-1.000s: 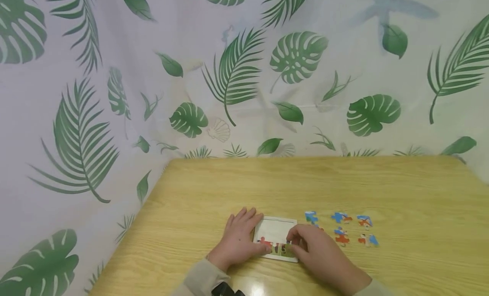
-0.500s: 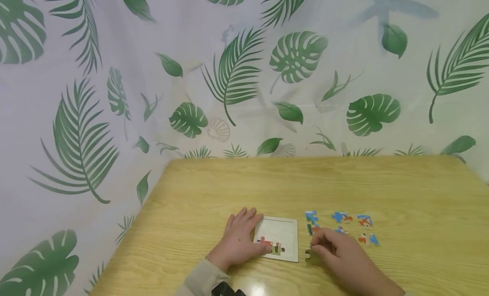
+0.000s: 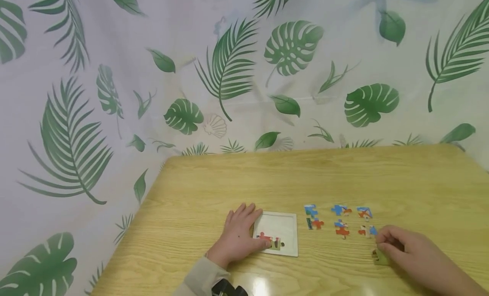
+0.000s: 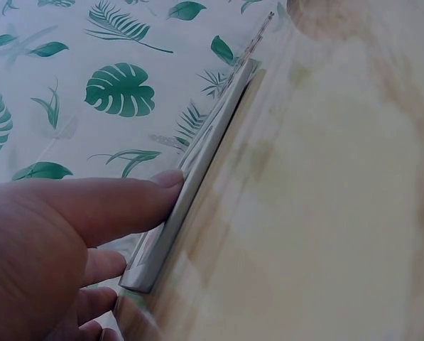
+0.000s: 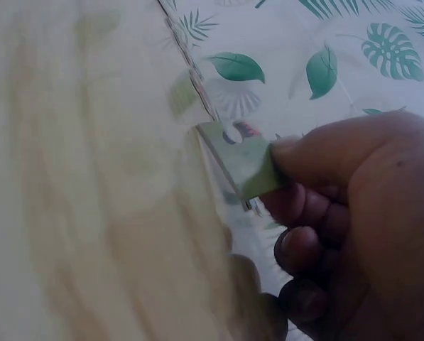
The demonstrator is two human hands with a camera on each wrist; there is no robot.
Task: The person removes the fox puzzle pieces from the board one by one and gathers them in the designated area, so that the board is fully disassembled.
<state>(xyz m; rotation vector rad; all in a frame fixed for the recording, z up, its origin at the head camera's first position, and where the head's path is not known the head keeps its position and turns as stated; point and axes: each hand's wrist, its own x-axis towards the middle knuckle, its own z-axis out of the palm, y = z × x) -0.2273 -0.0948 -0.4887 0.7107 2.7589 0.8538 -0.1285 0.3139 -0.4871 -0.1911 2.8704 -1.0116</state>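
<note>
My left hand (image 3: 238, 238) lies with fingers extended at the left edge of a white puzzle tray (image 3: 280, 222). Its thumb (image 4: 137, 202) presses on the tray's near side and the pieces there. Joined red and green puzzle pieces (image 3: 275, 244) fill part of the bottom row. Off to the right, my right hand (image 3: 412, 249) pinches a green puzzle piece (image 5: 240, 160) between thumb and index finger. From above, that puzzle piece (image 3: 381, 258) is tilted low near the wood, with part of it behind the fingers. Whether it touches the table, I cannot tell.
Two loose rows of puzzle pieces (image 3: 341, 229), blue, red and orange, lie between the tray and my right hand. The wooden table (image 3: 229, 177) runs back to a leaf-printed curtain (image 3: 244, 96) behind and at the left.
The right hand has lifted the green piece out of the tray's bottom right corner and carried it rightward, past the loose pieces. The left hand stays put; the head view has shifted slightly.
</note>
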